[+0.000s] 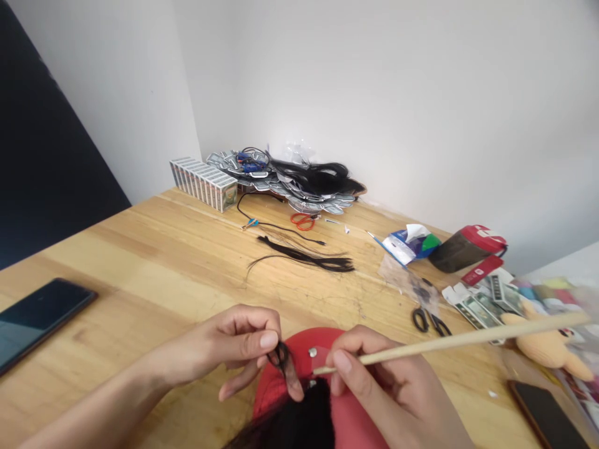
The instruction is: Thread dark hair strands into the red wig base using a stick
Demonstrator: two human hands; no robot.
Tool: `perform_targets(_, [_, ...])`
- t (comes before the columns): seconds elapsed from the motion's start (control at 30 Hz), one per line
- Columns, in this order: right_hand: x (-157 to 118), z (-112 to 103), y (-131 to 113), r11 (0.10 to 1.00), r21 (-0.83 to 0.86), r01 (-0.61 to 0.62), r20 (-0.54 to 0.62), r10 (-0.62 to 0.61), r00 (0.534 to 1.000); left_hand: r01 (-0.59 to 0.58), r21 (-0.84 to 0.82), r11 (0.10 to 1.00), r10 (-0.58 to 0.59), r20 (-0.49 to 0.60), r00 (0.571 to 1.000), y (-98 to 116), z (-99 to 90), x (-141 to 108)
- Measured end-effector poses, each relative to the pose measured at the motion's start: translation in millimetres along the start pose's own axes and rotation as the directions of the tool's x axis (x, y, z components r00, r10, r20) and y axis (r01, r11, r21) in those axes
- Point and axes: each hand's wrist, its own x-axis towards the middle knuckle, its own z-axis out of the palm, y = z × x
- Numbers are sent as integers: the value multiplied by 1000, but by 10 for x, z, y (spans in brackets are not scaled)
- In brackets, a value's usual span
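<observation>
My left hand (pixel 248 349) pinches a small looped strand of black hair (pixel 277 355) between thumb and fingers. In my right hand (pixel 388 386), a long pale wooden stick (pixel 468 340) is gripped like a pen, its thin tip pointing left. That tip is close to a red rounded form (pixel 309 337) low in the middle, near small whitish blobs on it. A dense patch of black hair (pixel 306 418) covers part of the red form, below my left fingers. The underside of the red form is out of frame.
Black hair strands (pixel 313 257) lie mid-table, with orange-handled scissors (pixel 303 221) behind. Boxes (pixel 206 184) and a hair bundle (pixel 322 178) stand at the back. Black-handled scissors (pixel 423 321), a plush toy (pixel 538 346) and a phone (pixel 550 415) are right; another phone (pixel 44 324) is left.
</observation>
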Motion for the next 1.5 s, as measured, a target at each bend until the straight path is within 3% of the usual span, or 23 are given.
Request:
perform_targets(0.2, [-14, -15, -3, 1000, -5, -13, -13, 13, 1000, 77, 12, 997, -77, -9, 997, -36, 18, 26])
perform_targets(0.53, [-47, -12, 29, 1000, 27, 2, -9, -2, 1000, 45, 76, 996, -40, -69, 997, -11, 40, 7])
perform_targets(0.83, [-70, -32, 25, 992, -121, 31, 37, -27, 999, 46, 72, 996, -42, -55, 998, -11, 70, 43])
perform_targets(1.17, [-54, -33, 36, 991, -134, 24, 30, -20, 999, -19, 115, 993, 28, -84, 996, 27, 77, 41])
perform_targets(1.5, [-18, -22, 1, 996, -69, 47, -44, -50, 998, 13, 150, 989, -3, -67, 998, -41, 86, 49])
